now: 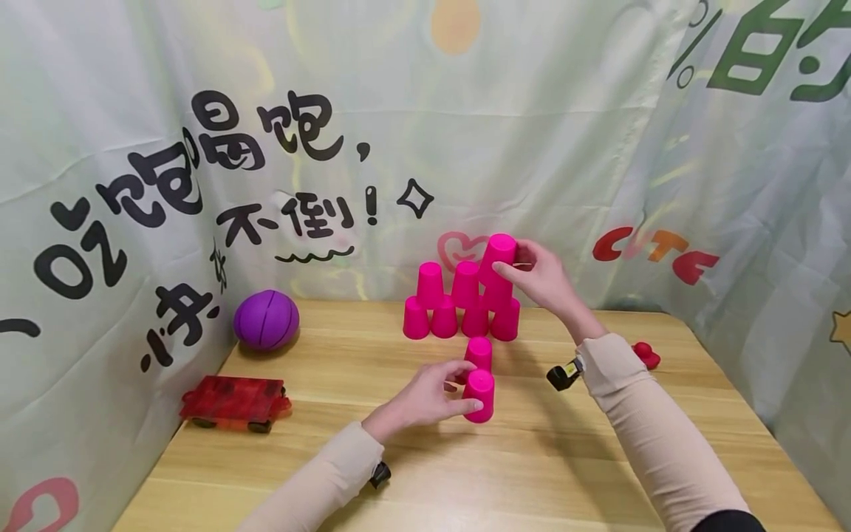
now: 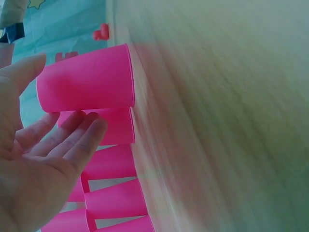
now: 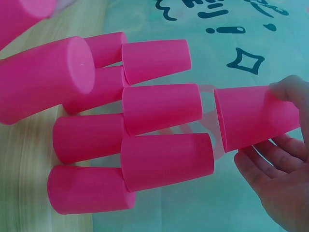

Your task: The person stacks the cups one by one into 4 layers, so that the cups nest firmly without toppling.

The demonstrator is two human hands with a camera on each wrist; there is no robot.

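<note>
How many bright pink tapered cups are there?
10: four bright pink tapered cups in the bottom row, three above, one in the right hand, one at the left hand, one behind it. More could be nested, unseen.

This looks like a play corner — the room itself, I can't tell. Pale cloth [image 1: 532, 148] with big black writing [image 1: 308, 219] hangs behind and beside a wooden desk [image 1: 552, 480]. Toys show it — a purple ball [image 1: 266, 320] by the far left corner, a red toy car [image 1: 233, 400] at the left edge, pink cups [image 1: 430, 286] stacked near the far edge.
</note>
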